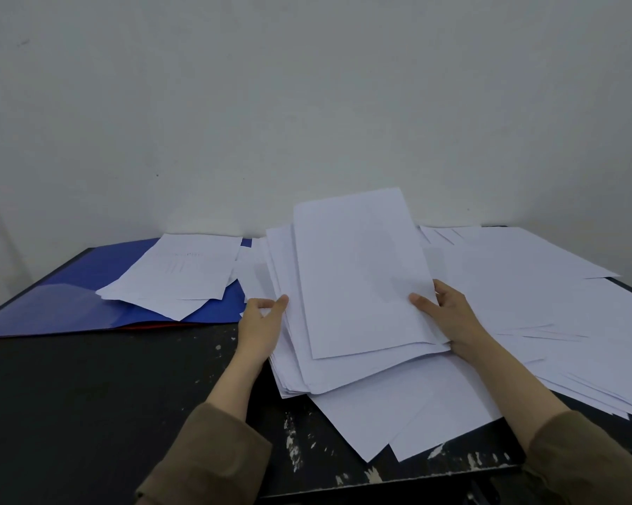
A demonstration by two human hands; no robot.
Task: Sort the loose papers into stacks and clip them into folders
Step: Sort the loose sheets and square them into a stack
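We are gripping an uneven stack of papers (pixel 358 286) at its edges, left hand (pixel 261 322) and right hand (pixel 449 315), above the black table (pixel 88 395). Misaligned sheets could be slipping out; beyond, the blue folder (pixel 88 286) is lying open.

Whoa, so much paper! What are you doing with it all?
A person is gathering white sheets into a stack of white paper, gripping it with the left hand and right hand. More loose white sheets cover the black table. The open blue plastic folder has nothing clipped in.
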